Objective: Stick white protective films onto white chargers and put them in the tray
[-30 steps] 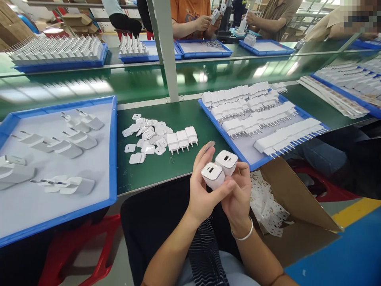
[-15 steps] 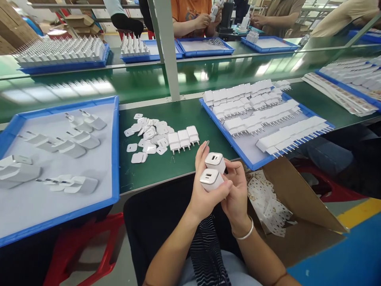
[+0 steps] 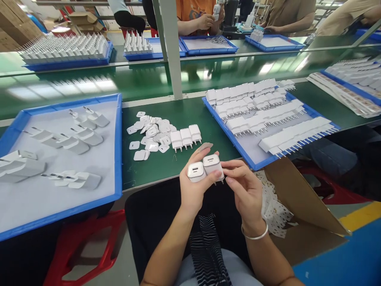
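I see the left hand (image 3: pixel 192 190) gripping two white chargers (image 3: pixel 212 163) side by side, fingers closed around them near the green surface (image 3: pixel 149 171); the right hand (image 3: pixel 248 192) has its fingers at one charger's edge (whether pinching, I can't tell)

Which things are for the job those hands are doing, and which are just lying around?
Seem part of it:
two white plugs and a thin flat piece in the left hand, right hand close by
pile of flat white pieces
three plugs by the pile
two blue trays of plugs

Seem just lying about:
red stool
cardboard boxes, far back
open cardboard box, perhaps
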{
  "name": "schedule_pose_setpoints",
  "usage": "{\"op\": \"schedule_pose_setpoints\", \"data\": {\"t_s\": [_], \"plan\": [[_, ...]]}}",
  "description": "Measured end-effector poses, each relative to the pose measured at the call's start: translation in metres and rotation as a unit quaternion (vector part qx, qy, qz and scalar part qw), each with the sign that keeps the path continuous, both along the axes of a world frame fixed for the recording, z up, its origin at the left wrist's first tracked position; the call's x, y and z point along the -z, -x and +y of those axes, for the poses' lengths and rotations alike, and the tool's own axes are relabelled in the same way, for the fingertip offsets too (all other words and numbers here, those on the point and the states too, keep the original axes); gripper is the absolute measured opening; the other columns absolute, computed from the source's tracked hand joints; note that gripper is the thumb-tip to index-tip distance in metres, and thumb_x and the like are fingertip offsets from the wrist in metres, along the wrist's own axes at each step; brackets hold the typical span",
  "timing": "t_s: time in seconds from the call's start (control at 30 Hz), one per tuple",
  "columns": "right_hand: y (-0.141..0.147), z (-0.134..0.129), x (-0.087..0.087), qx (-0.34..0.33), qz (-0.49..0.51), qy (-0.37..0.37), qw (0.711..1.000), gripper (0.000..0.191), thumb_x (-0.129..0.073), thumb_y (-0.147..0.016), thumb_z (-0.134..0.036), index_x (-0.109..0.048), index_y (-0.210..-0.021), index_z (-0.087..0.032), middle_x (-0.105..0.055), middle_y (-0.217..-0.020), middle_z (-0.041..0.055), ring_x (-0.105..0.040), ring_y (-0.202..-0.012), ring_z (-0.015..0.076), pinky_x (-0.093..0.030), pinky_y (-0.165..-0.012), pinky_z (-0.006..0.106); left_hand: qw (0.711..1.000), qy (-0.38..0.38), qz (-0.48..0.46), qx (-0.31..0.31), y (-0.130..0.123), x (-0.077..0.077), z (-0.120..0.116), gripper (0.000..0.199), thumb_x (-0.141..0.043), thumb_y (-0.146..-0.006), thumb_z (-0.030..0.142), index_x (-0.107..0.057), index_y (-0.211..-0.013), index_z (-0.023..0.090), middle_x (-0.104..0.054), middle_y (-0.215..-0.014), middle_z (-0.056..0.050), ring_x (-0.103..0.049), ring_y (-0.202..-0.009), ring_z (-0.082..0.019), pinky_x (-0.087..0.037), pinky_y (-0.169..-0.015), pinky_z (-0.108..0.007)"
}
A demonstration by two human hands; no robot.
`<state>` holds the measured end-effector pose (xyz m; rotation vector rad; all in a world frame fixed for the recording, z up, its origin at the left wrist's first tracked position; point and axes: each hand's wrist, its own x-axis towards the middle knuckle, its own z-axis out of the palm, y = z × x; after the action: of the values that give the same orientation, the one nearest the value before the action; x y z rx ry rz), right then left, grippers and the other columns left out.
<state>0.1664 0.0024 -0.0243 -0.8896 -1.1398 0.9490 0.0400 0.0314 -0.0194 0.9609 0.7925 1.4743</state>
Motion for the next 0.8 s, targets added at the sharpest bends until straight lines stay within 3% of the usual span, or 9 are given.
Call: {"op": "schedule_pose_setpoints", "data": {"t_s": [0.1,0.17,0.27,0.37,0.53,0.7,0.8], "plan": [[-0.011,0.005,-0.005,-0.051,-0.047,0.025,0.997,0.017,-0.068,-0.093,-0.016,-0.079,-0.097,-0.027,-0.073,-0.11,0.0056,-0.066,-0.106,0.0208,-0.054,-0.087,0.033,0.998,0.05,-0.029,0.039,0.012,0.0,0.0,0.054,-0.091,-0.067,0.029,-0.074,-0.118,0.022,-0.069,-0.134,-0.013,-0.075,-0.107,-0.033,-0.066,-0.088,-0.042],[-0.014,0.011,-0.01,-0.035,-0.028,0.045,0.998,0.013,-0.068,-0.094,-0.021,-0.079,-0.097,-0.027,-0.073,-0.098,0.0043,-0.066,-0.09,0.018,-0.053,-0.072,0.029,0.996,0.054,-0.023,0.067,0.018,0.0,-0.002,0.055,-0.091,-0.067,0.029,-0.074,-0.119,0.022,-0.075,-0.123,-0.013,-0.075,-0.109,-0.034,-0.066,-0.086,-0.042],[-0.014,0.026,-0.019,-0.01,-0.005,0.105,0.994,0.012,-0.067,-0.096,-0.031,-0.076,-0.093,-0.024,-0.064,-0.073,-0.0004,-0.055,-0.062,0.0117,-0.04,-0.053,0.024,0.996,-0.004,0.053,0.068,0.026,-0.002,-0.006,0.054,-0.092,-0.066,0.025,-0.076,-0.117,0.023,-0.073,-0.127,-0.012,-0.066,-0.125,-0.035,-0.064,-0.093,-0.043],[-0.014,0.041,-0.026,-0.115,-0.013,0.178,0.977,0.03,-0.067,-0.094,-0.044,-0.07,-0.078,-0.018,-0.053,-0.057,-0.0035,-0.041,-0.05,0.0084,-0.03,-0.046,0.023,0.979,-0.084,0.181,0.048,0.034,-0.006,-0.011,0.05,-0.091,-0.067,0.021,-0.076,-0.115,0.023,-0.07,-0.13,-0.012,-0.065,-0.126,-0.031,-0.06,-0.102,-0.044],[-0.017,0.051,-0.025,-0.314,0.023,0.29,0.904,0.039,-0.075,-0.086,-0.047,-0.059,-0.067,-0.016,-0.05,-0.048,-0.0059,-0.033,-0.041,0.0044,-0.02,-0.041,0.02,0.929,-0.18,0.321,0.044,0.051,-0.011,-0.015,0.04,-0.084,-0.075,0.017,-0.073,-0.112,0.022,-0.074,-0.118,-0.011,-0.072,-0.109,-0.025,-0.06,-0.1,-0.041],[-0.021,0.05,-0.015,-0.428,0.086,0.373,0.819,0.035,-0.08,-0.083,-0.042,-0.062,-0.072,-0.014,-0.051,-0.049,-0.0064,-0.031,-0.039,0.0022,-0.016,-0.038,0.017,0.887,-0.279,0.362,0.069,0.061,-0.01,-0.018,0.045,-0.076,-0.08,0.011,-0.066,-0.122,0.023,-0.073,-0.122,-0.012,-0.073,-0.109,-0.023,-0.062,-0.094,-0.035],[-0.026,0.049,-0.012,-0.476,0.114,0.404,0.772,0.035,-0.083,-0.081,-0.038,-0.06,-0.071,-0.014,-0.048,-0.047,-0.0084,-0.029,-0.037,0.0007,-0.017,-0.037,0.015,0.882,-0.308,0.345,0.086,0.062,-0.01,-0.022,0.048,-0.076,-0.081,0.01,-0.064,-0.126,0.022,-0.073,-0.123,-0.013,-0.074,-0.108,-0.023,-0.063,-0.09,-0.033]]}}
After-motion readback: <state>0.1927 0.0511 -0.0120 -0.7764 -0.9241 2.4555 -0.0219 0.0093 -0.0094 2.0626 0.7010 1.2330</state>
